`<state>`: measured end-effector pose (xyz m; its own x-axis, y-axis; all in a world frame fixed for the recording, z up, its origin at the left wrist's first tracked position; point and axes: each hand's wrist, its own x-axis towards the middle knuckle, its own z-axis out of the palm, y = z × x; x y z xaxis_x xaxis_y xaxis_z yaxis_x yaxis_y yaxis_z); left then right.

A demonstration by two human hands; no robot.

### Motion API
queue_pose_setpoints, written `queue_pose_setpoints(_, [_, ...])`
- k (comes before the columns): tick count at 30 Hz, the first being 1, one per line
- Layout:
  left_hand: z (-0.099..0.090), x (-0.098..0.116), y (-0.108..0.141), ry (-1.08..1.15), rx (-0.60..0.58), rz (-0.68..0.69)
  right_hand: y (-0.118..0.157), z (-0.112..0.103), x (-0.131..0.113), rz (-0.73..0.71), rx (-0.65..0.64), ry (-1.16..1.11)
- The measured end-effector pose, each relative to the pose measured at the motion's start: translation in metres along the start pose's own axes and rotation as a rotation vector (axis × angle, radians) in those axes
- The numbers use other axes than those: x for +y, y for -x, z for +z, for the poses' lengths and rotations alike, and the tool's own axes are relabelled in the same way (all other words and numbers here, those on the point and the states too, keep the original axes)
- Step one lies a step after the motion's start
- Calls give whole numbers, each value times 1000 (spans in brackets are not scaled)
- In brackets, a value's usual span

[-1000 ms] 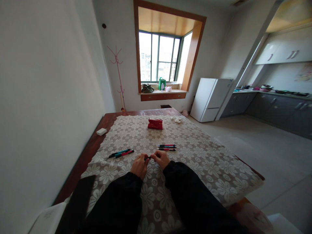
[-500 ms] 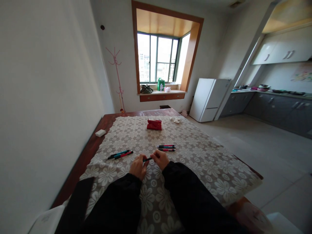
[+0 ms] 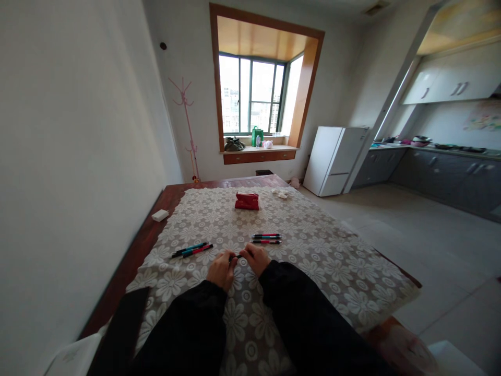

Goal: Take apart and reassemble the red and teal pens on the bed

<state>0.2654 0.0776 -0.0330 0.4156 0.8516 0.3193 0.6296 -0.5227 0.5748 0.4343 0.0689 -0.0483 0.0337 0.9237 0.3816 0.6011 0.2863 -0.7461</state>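
Near the middle of the table, my left hand (image 3: 222, 269) and my right hand (image 3: 255, 258) are close together, fingers pinched on a small dark pen (image 3: 235, 257) between them. Most of the pen is hidden by the fingers. Left of my hands lie several pens (image 3: 192, 250) with black, teal and red parts. Just beyond my right hand, more pens (image 3: 266, 236) with red, teal and black parts rest side by side. A red pouch (image 3: 247, 201) stands farther back on the flowered tablecloth (image 3: 313, 261).
White crumpled tissue (image 3: 280, 194) lies at the back right of the cloth. A white box (image 3: 160, 215) sits on the left wooden edge, near the wall. A dark flat object (image 3: 123, 329) lies at the front left, beside a white item (image 3: 74, 357).
My hands have come slightly closer together, and less of the pen shows between them. The view has shifted a little; the other pens lie as before.
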Motion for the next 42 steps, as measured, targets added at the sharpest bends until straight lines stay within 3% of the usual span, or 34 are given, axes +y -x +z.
queue_pose_setpoints(12, [2,-2,0,11,-18,53,2,-4,-6,-78,-92,101])
queue_pose_setpoints(17, [1,-1,-1,56,3,25,4,-3,-7,-89,-39,75])
queue_pose_setpoints(32, [1,-4,-1,4,-32,82,4,-3,-7,-140,-55,109])
queue_pose_setpoints(42, [5,-3,1,74,14,20,3,-4,-7,-147,-71,87])
